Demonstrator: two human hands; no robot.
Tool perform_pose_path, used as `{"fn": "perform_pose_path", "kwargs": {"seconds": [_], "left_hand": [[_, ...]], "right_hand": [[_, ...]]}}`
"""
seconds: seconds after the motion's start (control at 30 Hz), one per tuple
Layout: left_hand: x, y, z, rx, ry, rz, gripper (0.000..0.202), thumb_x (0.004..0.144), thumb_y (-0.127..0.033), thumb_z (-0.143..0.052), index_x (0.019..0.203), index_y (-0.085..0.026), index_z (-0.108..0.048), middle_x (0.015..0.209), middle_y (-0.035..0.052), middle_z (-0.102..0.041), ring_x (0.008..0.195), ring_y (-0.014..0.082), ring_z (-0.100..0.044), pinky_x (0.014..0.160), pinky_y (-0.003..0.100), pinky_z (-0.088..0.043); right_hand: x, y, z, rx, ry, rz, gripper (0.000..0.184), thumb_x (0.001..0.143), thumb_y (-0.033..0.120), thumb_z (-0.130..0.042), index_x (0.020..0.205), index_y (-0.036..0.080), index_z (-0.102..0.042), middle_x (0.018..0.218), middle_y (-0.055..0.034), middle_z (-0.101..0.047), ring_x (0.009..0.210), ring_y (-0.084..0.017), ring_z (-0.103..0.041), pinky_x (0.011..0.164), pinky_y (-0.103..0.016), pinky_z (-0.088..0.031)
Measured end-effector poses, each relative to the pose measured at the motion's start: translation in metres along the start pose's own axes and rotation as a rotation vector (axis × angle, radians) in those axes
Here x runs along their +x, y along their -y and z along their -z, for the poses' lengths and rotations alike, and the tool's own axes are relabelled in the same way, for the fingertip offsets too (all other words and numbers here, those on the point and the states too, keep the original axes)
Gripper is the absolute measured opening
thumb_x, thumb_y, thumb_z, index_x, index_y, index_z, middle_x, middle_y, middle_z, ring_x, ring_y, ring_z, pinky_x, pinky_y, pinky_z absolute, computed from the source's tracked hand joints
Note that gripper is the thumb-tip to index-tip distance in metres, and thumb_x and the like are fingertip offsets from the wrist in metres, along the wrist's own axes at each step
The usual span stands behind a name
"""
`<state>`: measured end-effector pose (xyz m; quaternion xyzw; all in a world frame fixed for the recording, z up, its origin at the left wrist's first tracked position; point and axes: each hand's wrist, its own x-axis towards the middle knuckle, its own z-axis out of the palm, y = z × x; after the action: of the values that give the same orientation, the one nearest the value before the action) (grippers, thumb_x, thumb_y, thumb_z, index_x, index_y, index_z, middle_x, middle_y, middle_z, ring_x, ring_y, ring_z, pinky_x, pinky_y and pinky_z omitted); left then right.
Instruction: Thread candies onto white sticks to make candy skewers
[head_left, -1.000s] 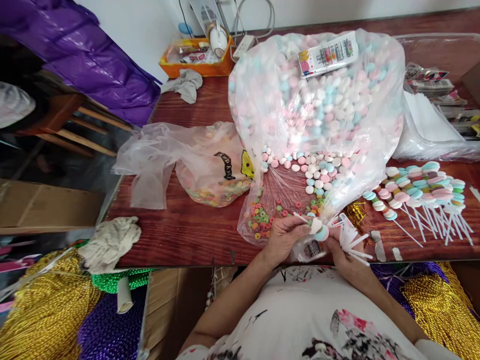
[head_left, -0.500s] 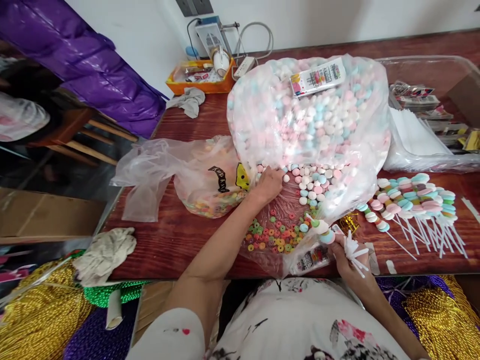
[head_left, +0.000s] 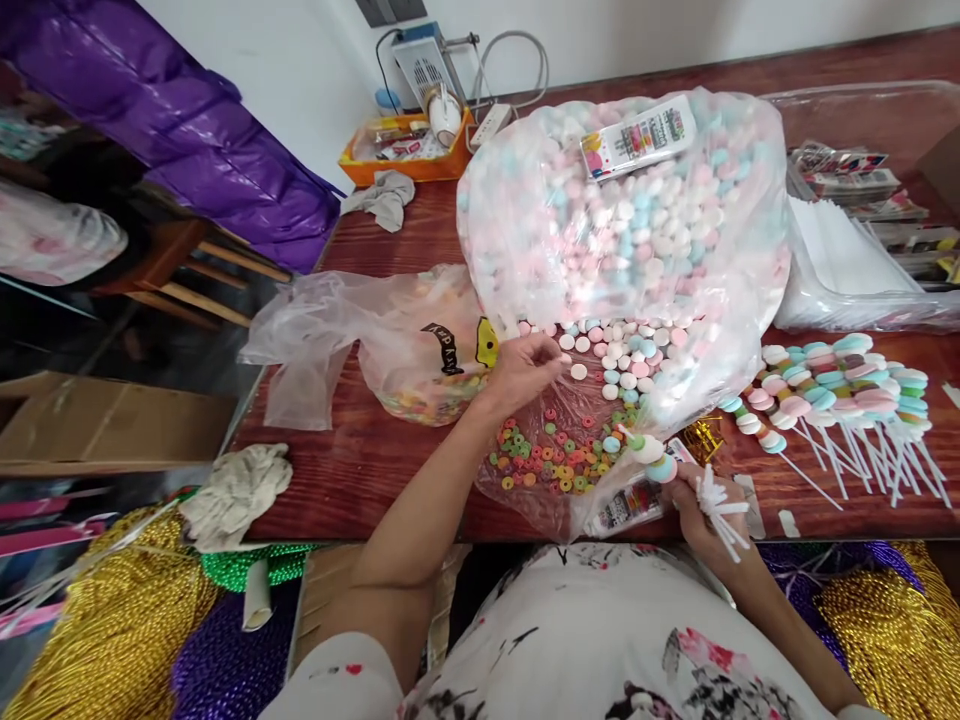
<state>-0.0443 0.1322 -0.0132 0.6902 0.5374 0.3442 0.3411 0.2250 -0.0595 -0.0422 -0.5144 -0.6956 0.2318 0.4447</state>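
Threading candy looks to be the step in hand: the left hand's (head_left: 525, 373) grip pinches a pale candy disc (head_left: 565, 358) over the clear plastic bag (head_left: 551, 512) — the next move likely calls for lining it up with a stick tip. The part-filled candy stick (head_left: 648, 451) lies nearer the table's (head_left: 337, 490) front edge — clasped in the right hand (head_left: 691, 510) with spare white sticks (head_left: 720, 508).

Small workshop indicated: glossy gold bead strands (head_left: 112, 620) heaped near left; bulging clear-plastic bag of pastel discs (head_left: 622, 225) and white-stemmed striped sticks (head_left: 832, 385) laid out on red-brown wooden table (head_left: 322, 485).
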Motion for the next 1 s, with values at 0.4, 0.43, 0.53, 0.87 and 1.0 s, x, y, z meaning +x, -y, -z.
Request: {"fn": "perform_pose_path", "kwargs": {"seconds": [0.4,0.43,0.53,0.87,1.0], "left_hand": [[-0.015,0.02,-0.041,0.688,0.105,-0.666,0.028,0.094,-0.007,-0.041,0.082,-0.016,-0.064,0.084,0.0117,-0.07,0.079,0.022,-0.066,0.075,0.037,-0.055],[-0.02,0.021,-0.045,0.734,0.134,-0.663,0.029,0.094,-0.006,-0.039,0.084,-0.016,-0.065,0.087,0.0127,-0.07,0.081,0.0227,-0.066,0.077,0.038,-0.056],[-0.027,0.018,-0.051,0.78,0.21,-0.627,0.024,0.091,-0.006,-0.045,0.094,-0.014,-0.067,0.101,0.0158,-0.071,0.096,0.0258,-0.067,0.088,0.042,-0.055],[-0.004,0.016,-0.031,0.717,0.327,-0.532,0.037,0.088,-0.002,-0.047,0.116,-0.011,-0.069,0.107,0.0167,-0.073,0.099,0.0276,-0.063,0.089,0.042,-0.053],[-0.009,0.014,-0.031,0.702,0.365,-0.552,0.038,0.081,0.003,-0.047,0.107,-0.011,-0.072,0.103,0.0169,-0.071,0.101,0.0279,-0.064,0.089,0.041,-0.054]], "right_hand": [[-0.003,0.002,0.002,-0.066,-0.055,-0.074,0.017,0.099,0.022,-0.055,0.1,0.022,-0.072,0.065,-0.0009,-0.069,0.052,-0.017,-0.063,0.054,-0.028,-0.051],[-0.003,-0.001,0.001,-0.06,-0.061,-0.059,0.017,0.098,0.021,-0.054,0.099,0.022,-0.072,0.064,-0.0008,-0.069,0.052,-0.017,-0.063,0.054,-0.028,-0.051],[-0.003,-0.007,-0.005,-0.025,-0.076,-0.007,0.019,0.097,0.018,-0.053,0.1,0.021,-0.072,0.064,-0.0001,-0.068,0.05,-0.016,-0.062,0.051,-0.027,-0.049],[0.012,0.008,-0.003,0.069,-0.018,-0.158,0.022,0.099,0.02,-0.052,0.081,0.02,-0.065,0.062,0.002,-0.059,0.053,-0.013,-0.052,0.052,-0.026,-0.04],[0.011,0.012,-0.003,0.111,0.004,-0.198,0.026,0.1,0.021,-0.051,0.077,0.021,-0.063,0.061,0.0024,-0.056,0.054,-0.013,-0.049,0.054,-0.027,-0.039]]}}
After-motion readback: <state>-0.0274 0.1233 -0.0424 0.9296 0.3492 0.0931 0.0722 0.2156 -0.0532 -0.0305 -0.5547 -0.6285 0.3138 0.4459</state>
